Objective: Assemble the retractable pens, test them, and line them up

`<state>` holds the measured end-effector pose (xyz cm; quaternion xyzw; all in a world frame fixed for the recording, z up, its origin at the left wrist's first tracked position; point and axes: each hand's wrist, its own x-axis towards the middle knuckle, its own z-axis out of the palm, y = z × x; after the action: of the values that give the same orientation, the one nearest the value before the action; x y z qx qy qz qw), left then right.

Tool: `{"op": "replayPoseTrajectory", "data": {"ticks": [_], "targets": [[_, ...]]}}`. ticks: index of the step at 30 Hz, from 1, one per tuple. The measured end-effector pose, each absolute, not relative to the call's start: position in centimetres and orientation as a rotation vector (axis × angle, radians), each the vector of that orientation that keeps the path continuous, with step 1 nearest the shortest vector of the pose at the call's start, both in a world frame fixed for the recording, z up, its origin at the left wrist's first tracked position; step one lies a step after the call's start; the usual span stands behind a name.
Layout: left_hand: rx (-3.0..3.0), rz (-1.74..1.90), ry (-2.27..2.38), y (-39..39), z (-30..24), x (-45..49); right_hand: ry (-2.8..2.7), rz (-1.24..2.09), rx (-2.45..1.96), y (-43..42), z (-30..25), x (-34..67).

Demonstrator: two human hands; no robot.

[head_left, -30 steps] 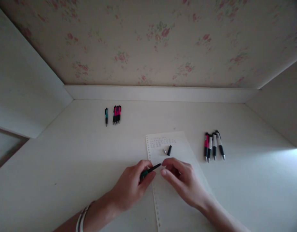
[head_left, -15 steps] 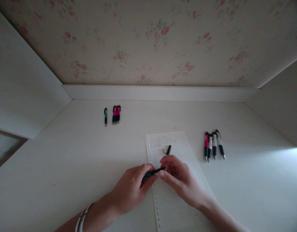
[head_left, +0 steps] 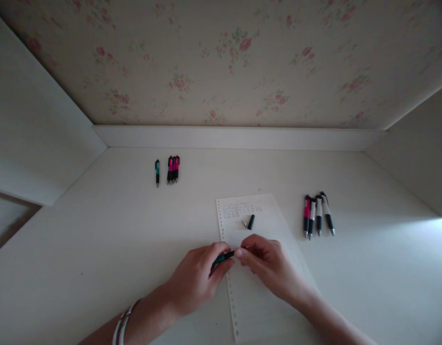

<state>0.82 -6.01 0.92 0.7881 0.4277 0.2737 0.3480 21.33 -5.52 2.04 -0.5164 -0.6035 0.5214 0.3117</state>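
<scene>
My left hand [head_left: 201,268] is closed round the teal barrel of a pen [head_left: 223,258], held just above the paper. The thumb and fingers of my right hand [head_left: 266,258] pinch the pen's black front end and hide its tip. Beyond my right hand, a black rubber grip sleeve [head_left: 251,222] and a small silver pen tip [head_left: 245,224] lie on a sheet of punched paper [head_left: 271,306]. Lines of handwriting run across the sheet's top.
At the back left lie a teal pen [head_left: 157,173] and a tight row of pink pens [head_left: 173,169]. To the right are a pink pen [head_left: 306,215] and several white pens [head_left: 319,215]. A white ledge [head_left: 235,139] and side panels border the white desk [head_left: 116,239].
My right thumb and fingers have closed on the pen's front end, covering the tip that was bare before. My left hand keeps its hold on the barrel.
</scene>
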Motion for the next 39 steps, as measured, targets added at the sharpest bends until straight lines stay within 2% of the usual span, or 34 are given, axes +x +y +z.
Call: {"op": "replayPoseTrajectory", "data": {"ticks": [8,18,39], "targets": [[2.016,0.643,1.123,-5.9,1.07,0.84,-1.56,1.413,-1.226,-5.67,2.15,21.48],[2.052,0.686,1.115,-5.89,0.79,0.83,-1.673,1.323,-1.309,-5.65,1.65,21.49],[2.034,0.667,1.115,-5.93,0.94,0.89,-1.59,1.423,-1.284,-5.5,2.14,21.33]]}}
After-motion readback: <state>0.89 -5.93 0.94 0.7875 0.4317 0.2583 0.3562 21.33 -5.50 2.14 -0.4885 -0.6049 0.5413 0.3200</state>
